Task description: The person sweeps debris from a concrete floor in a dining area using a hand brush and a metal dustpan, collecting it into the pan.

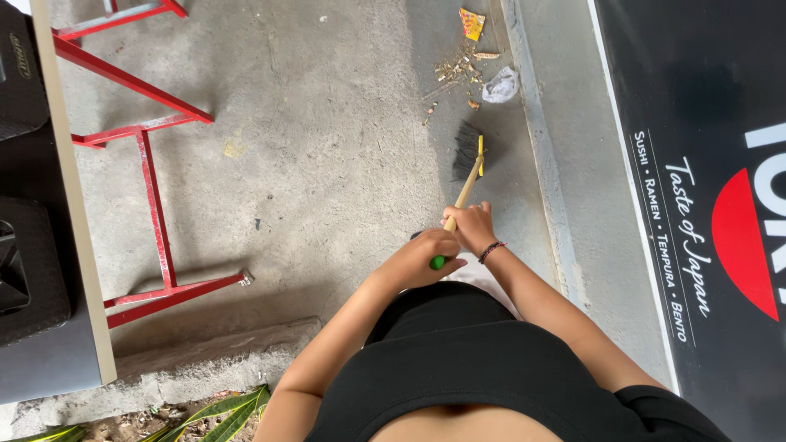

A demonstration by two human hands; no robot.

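Both hands grip a broom with a wooden handle (pixel 463 199), a green end cap and a black bristle head (pixel 467 151) with a yellow edge. My left hand (pixel 424 255) closes over the green top end. My right hand (pixel 472 227), with a dark bracelet on its wrist, holds the handle just below it. The bristles rest on the grey concrete floor, a little short of a litter pile (pixel 460 69) of dry bits, a yellow wrapper (pixel 472 23) and a crumpled clear plastic piece (pixel 501 85).
A table with red metal legs (pixel 155 213) and a pale edge stands at the left, with black boxes (pixel 29 270) on it. A black sign panel (pixel 704 205) runs along the right past a concrete curb (pixel 544 164). Green leaves (pixel 221 409) lie beside a low step.
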